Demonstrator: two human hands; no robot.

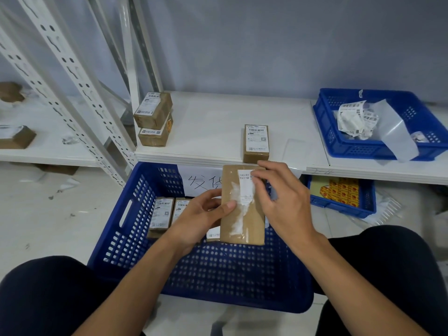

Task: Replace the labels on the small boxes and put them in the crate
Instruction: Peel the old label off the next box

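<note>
My left hand (198,218) grips a small brown box (242,229) by its left edge, thumb on its face, above the big blue crate (135,229). The box carries a partly torn white label (246,187) with white residue below it. My right hand (278,197) pinches the label's right edge near the box's top. In the crate lie labelled boxes (161,214), partly hidden by my left hand. On the white shelf (213,122) stand one labelled box (256,143) near the front edge and a stack of two boxes (154,118) at the back left.
A smaller blue crate (344,146) on the shelf's right holds crumpled peeled labels (356,120) and a backing strip. Under the shelf a blue bin (341,197) holds yellow-red packets. A white perforated rack upright (72,76) rises at left. My knees flank the big crate.
</note>
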